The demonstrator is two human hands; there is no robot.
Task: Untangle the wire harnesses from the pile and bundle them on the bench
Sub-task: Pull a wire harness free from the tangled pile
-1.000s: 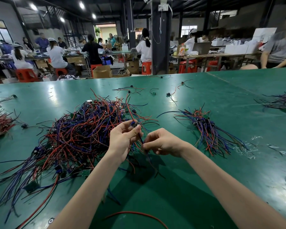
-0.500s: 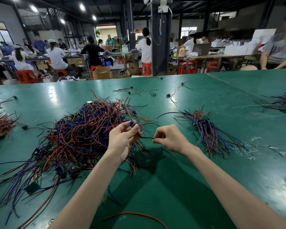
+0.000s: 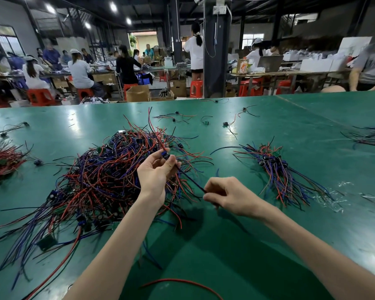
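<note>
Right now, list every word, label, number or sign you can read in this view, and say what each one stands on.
None can be read.
Orange carton on the far table: it carries print, too blurred to read.
White boxes at the far right: no marking can be made out.
Wire pile and green bench: no labels show.

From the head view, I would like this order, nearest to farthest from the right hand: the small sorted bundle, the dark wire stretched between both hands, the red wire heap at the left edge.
1. dark wire: pinched by the right hand itself.
2. small sorted bundle: on the bench, to the hand's right.
3. red wire heap: far off at the bench's left edge.
</note>
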